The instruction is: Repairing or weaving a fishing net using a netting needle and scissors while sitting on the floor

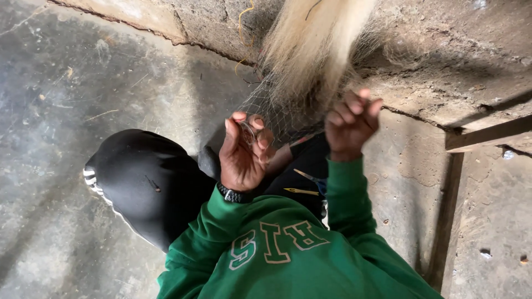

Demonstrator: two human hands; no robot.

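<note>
Rough, cracked concrete floor at left. Left hand curled, fingertips pinched on a thin, pale loop of fine mesh net. Right hand clenched in that netting beneath pale, silky fibre bundle.

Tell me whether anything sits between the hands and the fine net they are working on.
Nothing visible does. The left hand pinches a fold of the net at its fingertips, and the right hand is curled into the mesh beside the pale fibre bundle hanging above. Both look already in contact.
</note>
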